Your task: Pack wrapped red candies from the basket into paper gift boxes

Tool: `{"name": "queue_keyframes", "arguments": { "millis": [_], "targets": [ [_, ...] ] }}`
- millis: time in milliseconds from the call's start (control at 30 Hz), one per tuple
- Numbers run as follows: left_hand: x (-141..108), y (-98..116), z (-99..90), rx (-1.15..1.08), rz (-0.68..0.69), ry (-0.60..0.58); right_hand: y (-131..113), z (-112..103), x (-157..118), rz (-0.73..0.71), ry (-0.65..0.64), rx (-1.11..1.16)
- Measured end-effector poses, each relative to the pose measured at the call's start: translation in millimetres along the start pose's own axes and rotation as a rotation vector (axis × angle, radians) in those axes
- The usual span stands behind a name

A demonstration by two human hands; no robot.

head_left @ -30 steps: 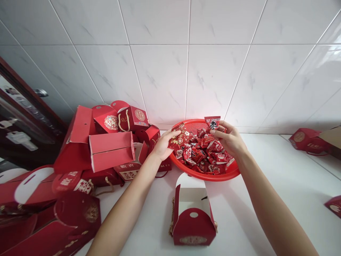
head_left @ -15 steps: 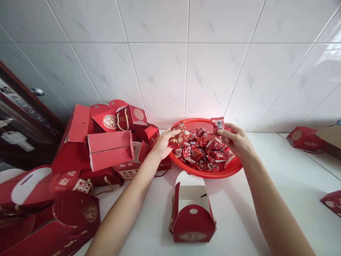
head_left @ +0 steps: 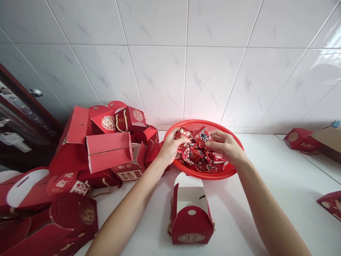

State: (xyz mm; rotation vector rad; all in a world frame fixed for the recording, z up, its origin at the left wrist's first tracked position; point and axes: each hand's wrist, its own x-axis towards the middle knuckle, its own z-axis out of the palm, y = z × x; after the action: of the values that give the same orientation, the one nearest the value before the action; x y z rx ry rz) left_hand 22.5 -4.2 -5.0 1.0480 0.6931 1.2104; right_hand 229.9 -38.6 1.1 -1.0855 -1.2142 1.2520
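Over a red plastic basket (head_left: 205,175) of wrapped candies (head_left: 198,154), both my hands are close together. My left hand (head_left: 170,145) is closed on a red candy packet (head_left: 183,133) with gold and white print. In my right hand (head_left: 226,144), pinched between thumb and fingers, is a red wrapped candy (head_left: 204,137) with dark lettering. In front of the basket stands a dark red gift box (head_left: 192,225), its top flaps apart and its white inside showing. Rope handles hang on its sides.
Red gift boxes (head_left: 109,151) are heaped to the left, some with rope handles. Another red box (head_left: 302,140) lies at the right by a cardboard box (head_left: 329,142). A red corner (head_left: 330,204) shows at the right edge. The tiled wall (head_left: 160,81) rises behind the white counter (head_left: 237,213).
My right hand has moved left and slightly down with its candy, nearer my left hand. My left hand has shifted a little right, still holding its packet. The view has tilted slightly.
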Motion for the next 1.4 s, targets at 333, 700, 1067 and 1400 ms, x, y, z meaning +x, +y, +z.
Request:
{"name": "queue_keyframes", "arguments": {
  "millis": [333,700,1067,1400],
  "targets": [
    [-9,-7,13.8,0.023,0.109,0.039,2,5,-5,-0.011,-0.104,-0.070],
    [-16,3,14.2,0.088,0.181,0.022,-9,15,-12,-0.213,-0.176,-0.295],
    [-16,5,15.7,0.016,0.190,0.067,-1,5,-8,-0.117,-0.252,-0.184],
    [-16,7,13.7,-0.024,0.182,0.081,-2,15,-12,-0.264,-0.128,-0.276]
  ]
}}
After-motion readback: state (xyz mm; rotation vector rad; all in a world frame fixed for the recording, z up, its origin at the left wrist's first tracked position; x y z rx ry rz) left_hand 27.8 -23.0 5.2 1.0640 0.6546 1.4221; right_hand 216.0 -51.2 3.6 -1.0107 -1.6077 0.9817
